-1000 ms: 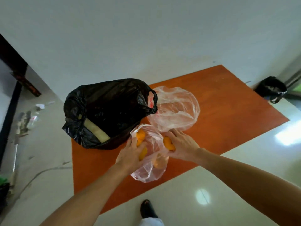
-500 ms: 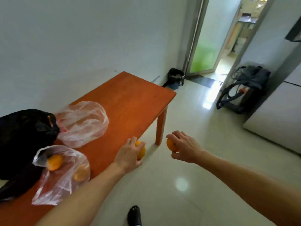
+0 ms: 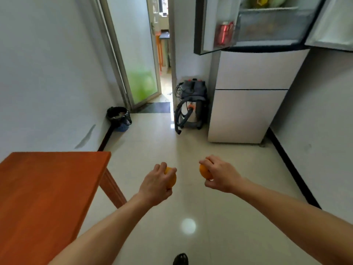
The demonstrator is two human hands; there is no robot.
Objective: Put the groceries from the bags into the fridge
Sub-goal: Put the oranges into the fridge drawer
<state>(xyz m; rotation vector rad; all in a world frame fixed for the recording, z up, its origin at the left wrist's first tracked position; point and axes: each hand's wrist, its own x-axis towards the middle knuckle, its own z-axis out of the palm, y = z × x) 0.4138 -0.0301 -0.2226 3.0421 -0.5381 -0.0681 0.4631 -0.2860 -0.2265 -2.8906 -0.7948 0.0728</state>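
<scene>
Gripping an orange [image 3: 172, 178], the left hand [image 3: 155, 185] hangs over the floor beside the worktop [image 3: 47, 188]; the right hand [image 3: 222, 175] clasps another orange [image 3: 204, 172], fridge [image 3: 248, 96] ahead, doors open.

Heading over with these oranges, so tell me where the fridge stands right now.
In the head view the fridge stands ahead on the right, against the right wall, upper doors open, with a grey vacuum cleaner just left of it.

floor [image 3: 162, 146] | standing on it: fridge [image 3: 248, 96], vacuum [image 3: 193, 111], bin [image 3: 119, 118], table [image 3: 47, 188]
</scene>
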